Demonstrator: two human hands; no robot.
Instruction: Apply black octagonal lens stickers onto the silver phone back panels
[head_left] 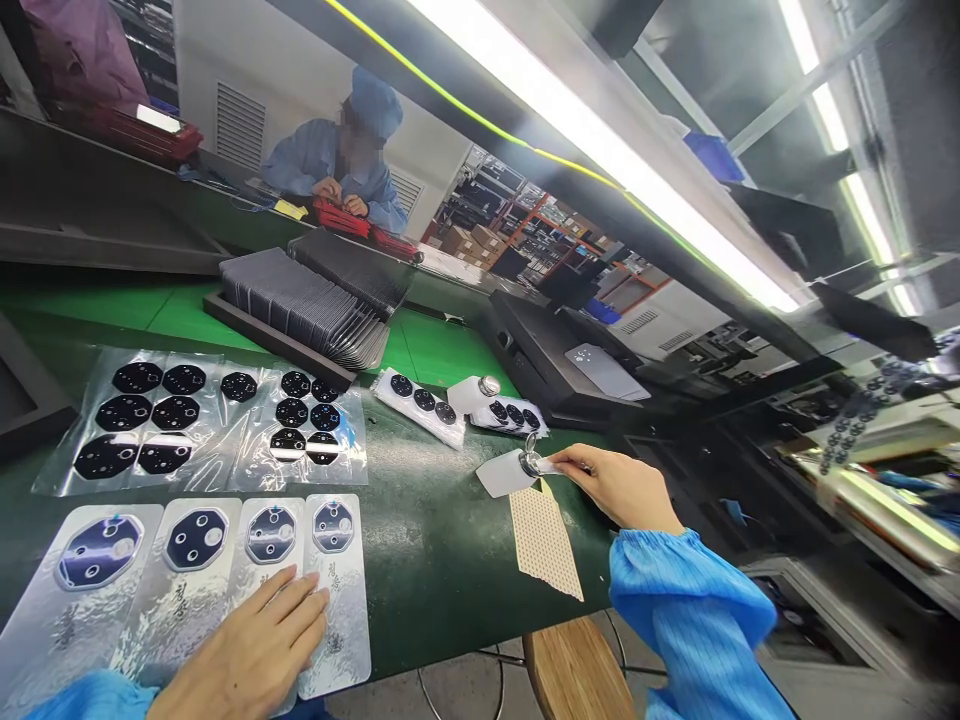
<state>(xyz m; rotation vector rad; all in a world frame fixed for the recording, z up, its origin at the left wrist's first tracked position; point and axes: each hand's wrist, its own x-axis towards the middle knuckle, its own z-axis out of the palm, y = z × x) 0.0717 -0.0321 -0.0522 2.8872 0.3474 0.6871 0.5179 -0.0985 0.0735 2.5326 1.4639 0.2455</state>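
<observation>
Silvery panels are being touched at the counter's near left corner by the left hand, its fingers slightly spread. A pale piece is being pinched by the right hand at a white bottle, near the counter's right edge.

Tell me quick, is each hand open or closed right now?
Left hand: open, palm down on the silvery panels.
Right hand: closed, pinching something pale by the white bottle.
</observation>
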